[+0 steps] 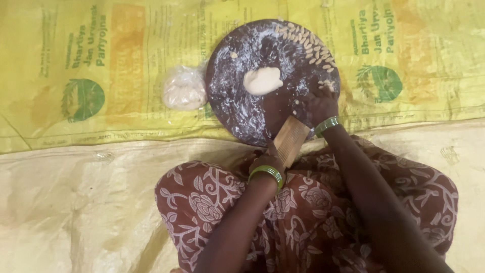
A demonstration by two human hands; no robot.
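Left hand (266, 161) gripping ridged wooden board (291, 140); right hand (321, 102), fingers curled, on floured round board (237, 101).

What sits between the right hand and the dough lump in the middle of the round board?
Nothing visible. The right hand rests at the board's right edge, and only bare floured surface separates it from the dough lump. The shaped dough pieces lie along the far rim, off that line. The left hand holds the ridged wooden block.

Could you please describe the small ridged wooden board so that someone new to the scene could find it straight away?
Start at the round dark floured board lying on the yellow sack sheet. At its near edge, tilted toward the person's lap, sits the ridged wooden board, between the left hand and right hand. It alone is pale, rectangular and grooved.
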